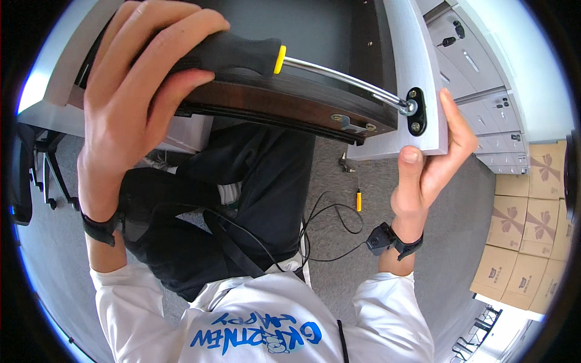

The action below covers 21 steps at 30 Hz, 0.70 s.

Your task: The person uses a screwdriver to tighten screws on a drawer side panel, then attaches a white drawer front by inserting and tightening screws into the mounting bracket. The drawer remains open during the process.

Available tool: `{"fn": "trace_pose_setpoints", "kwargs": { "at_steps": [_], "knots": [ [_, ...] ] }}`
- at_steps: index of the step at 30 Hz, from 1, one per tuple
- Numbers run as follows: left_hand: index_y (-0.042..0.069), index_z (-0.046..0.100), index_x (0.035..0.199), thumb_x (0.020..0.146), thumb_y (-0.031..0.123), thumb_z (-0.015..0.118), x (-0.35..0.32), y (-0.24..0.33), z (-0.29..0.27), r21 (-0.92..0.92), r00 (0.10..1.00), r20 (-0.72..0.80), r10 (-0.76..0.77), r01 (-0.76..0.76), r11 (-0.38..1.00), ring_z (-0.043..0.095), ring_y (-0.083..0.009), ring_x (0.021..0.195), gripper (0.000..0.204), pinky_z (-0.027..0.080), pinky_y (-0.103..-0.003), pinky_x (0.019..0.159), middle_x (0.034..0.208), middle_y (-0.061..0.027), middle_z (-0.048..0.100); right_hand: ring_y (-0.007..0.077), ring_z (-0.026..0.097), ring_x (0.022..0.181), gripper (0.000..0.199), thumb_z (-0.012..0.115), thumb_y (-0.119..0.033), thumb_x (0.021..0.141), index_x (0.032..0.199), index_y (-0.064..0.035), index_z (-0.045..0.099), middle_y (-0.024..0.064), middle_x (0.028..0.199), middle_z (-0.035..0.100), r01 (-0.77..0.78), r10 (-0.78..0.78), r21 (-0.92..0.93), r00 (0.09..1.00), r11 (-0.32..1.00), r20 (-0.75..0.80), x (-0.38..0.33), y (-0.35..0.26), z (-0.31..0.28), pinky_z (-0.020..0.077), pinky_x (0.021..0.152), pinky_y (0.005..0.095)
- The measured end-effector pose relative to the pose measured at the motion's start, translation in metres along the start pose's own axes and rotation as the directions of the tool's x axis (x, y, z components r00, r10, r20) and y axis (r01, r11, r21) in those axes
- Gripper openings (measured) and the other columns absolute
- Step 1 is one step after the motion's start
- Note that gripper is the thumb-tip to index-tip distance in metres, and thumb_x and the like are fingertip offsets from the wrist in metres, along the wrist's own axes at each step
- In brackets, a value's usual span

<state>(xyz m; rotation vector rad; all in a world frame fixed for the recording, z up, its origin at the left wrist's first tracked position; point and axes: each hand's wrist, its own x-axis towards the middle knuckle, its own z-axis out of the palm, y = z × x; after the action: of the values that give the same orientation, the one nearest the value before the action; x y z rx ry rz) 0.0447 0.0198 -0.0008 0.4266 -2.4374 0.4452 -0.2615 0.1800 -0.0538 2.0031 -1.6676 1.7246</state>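
My left hand (136, 91) is wrapped around the black handle of a screwdriver (242, 55) with a yellow collar. Its metal shaft runs right to a screw in a black oval fitting (416, 111) on a pale grey panel (417, 54). My right hand (426, 163) grips the lower right corner of that panel, thumb on its bottom edge, fingers behind it. A dark brown drawer-like board (284, 106) with a metal bracket (351, 123) lies under the screwdriver.
A small yellow-handled screwdriver (358, 199) and loose screws (346, 163) lie on the grey carpet. Grey drawer cabinets (484, 78) stand at right, with stacked cardboard boxes (523, 236) beside them. A black cable (327, 230) runs near my knees. An office chair base (48, 175) stands at left.
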Motion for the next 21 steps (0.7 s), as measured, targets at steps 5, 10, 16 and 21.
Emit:
{"fn": "trace_pose_setpoints", "kwargs": {
  "at_steps": [5, 10, 16, 21],
  "knots": [
    [0.005, 0.073, 0.116, 0.08, 0.018, 0.078, -0.021, 0.026, -0.007, 0.036, 0.979, -0.187, -0.077, 0.085, 0.996, 0.063, -0.0292, 0.094, 0.038, 0.052, -0.039, 0.081, 0.108, -0.0129, 0.067, 0.0301, 0.053, 0.128, 0.077, 0.077, -0.04, 0.091, 0.146, 0.0018, 0.044, 0.019, 0.14, 0.053, 0.08, -0.065, -0.161, 0.993, 0.984, 0.094, 0.013, -0.007, -0.01, 0.0413, 0.109, 0.0425],
    [0.0, 0.071, 0.114, 0.089, 0.024, 0.071, -0.089, 0.053, -0.028, -0.163, 0.918, -0.136, -0.373, 0.351, 0.922, 0.062, -0.0325, 0.095, 0.035, 0.051, -0.042, 0.083, 0.107, -0.0167, 0.066, 0.0297, 0.055, 0.112, 0.049, 0.081, -0.026, 0.078, 0.122, -0.0061, 0.072, 0.0129, 0.123, 0.061, 0.251, -0.215, -0.421, 0.968, 0.872, 0.132, 0.039, -0.038, -0.022, 0.0439, 0.098, 0.0411],
    [0.004, 0.07, 0.113, 0.081, 0.017, 0.077, -0.139, 0.076, -0.019, -0.323, 0.895, 0.046, -0.443, 0.433, 0.842, 0.059, -0.0324, 0.097, 0.035, 0.051, -0.043, 0.084, 0.108, -0.0133, 0.064, 0.0306, 0.054, 0.115, 0.02, 0.079, -0.008, 0.075, 0.095, -0.0093, 0.076, 0.0066, 0.112, 0.066, 0.347, -0.183, -0.579, 0.928, 0.738, 0.324, 0.067, -0.063, 0.006, 0.0418, 0.098, 0.0409],
    [0.005, 0.07, 0.113, 0.078, 0.014, 0.077, -0.166, 0.082, -0.014, -0.407, 0.853, 0.096, -0.513, 0.504, 0.762, 0.057, -0.0312, 0.098, 0.037, 0.049, -0.042, 0.084, 0.108, -0.0122, 0.063, 0.0296, 0.062, 0.101, 0.008, 0.075, -0.001, 0.08, 0.084, -0.0025, 0.069, 0.007, 0.094, 0.067, 0.338, -0.157, -0.463, 0.909, 0.819, 0.385, 0.077, -0.057, 0.017, 0.046, 0.099, 0.0434]
  ]
}}
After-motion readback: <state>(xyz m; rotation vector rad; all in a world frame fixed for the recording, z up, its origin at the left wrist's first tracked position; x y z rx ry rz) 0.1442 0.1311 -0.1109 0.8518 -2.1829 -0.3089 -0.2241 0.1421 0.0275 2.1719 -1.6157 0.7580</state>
